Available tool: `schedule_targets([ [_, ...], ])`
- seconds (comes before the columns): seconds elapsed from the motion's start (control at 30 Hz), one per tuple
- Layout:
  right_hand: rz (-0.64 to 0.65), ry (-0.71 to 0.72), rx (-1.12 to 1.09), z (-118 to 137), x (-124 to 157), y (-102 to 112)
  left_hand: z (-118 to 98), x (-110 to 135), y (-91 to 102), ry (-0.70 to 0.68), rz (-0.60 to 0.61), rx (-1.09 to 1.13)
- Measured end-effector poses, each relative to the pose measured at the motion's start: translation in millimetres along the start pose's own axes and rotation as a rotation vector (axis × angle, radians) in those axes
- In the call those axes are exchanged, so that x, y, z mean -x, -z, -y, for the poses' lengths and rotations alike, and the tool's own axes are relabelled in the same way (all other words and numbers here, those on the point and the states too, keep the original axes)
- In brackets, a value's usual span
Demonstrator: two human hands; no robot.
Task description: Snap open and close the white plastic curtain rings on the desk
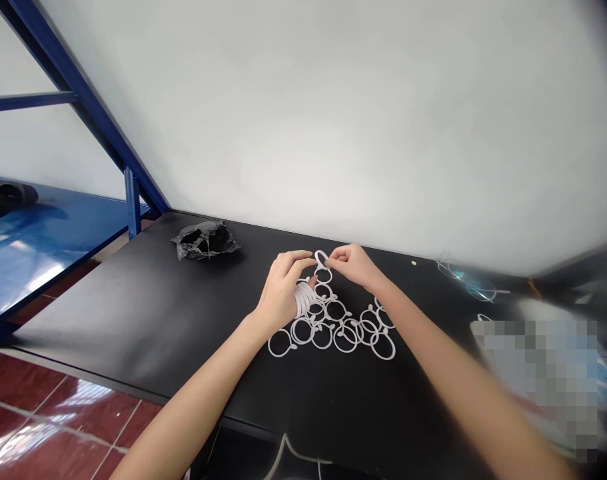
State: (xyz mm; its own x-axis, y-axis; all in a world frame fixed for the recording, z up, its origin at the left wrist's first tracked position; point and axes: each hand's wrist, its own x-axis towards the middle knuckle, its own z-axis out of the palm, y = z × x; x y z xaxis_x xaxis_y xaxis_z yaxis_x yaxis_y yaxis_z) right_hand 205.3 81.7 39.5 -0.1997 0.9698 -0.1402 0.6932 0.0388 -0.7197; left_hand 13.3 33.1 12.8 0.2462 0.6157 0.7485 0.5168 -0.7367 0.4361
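Several white plastic rings (383, 346) with small tabs, like curtain rings, lie loosely spread and overlapping on the black tabletop (193, 313). My left hand (284, 288) carries a stack of white rings (304, 299) around its thumb, its fingers curved forward. Between thumb and fingertips, my right hand (352, 265) pinches a single white ring (321, 259). That ring is raised and tilted, close to the left fingertips; whether they touch it I cannot tell. Another ring (324, 275) shows just below it.
A crumpled black plastic bag (206, 240) lies at the back left. Clear plastic wrapping (476, 285) and a pale blurred bundle (538, 373) are on the right. A white wall (333, 133) stands behind; a blue frame (98, 120) rises at left, beside red floor tiles (48, 407).
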Motion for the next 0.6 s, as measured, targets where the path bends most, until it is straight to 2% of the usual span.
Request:
schedule_targets([
  [0.13, 0.270, -0.003, -0.151, 6.6, 24.2, 9.2, -0.7, 0.6, 1.7, -0.041, 0.089, -0.015],
  [0.23, 0.397, 0.010, -0.209, 11.1, 33.3, 9.5, -1.7, 1.6, 2.5, -0.117, 0.189, -0.004],
  [0.3, 0.435, 0.028, -0.223, 9.8, 31.6, 9.9, -1.7, 2.2, 2.5, -0.127, 0.191, 0.011],
  [0.37, 0.392, 0.045, -0.228, 3.6, 24.3, 10.1, -0.9, 2.7, 2.2, -0.105, 0.148, 0.019],
  [0.53, 0.011, 0.041, -0.149, -21.9, -0.3, -1.6, 2.3, 2.9, 1.5, -0.087, 0.107, 0.030],
  [0.6, -0.064, 0.034, -0.100, -29.2, -6.8, -9.8, 2.5, 2.5, 1.3, -0.090, 0.111, 0.034],
])
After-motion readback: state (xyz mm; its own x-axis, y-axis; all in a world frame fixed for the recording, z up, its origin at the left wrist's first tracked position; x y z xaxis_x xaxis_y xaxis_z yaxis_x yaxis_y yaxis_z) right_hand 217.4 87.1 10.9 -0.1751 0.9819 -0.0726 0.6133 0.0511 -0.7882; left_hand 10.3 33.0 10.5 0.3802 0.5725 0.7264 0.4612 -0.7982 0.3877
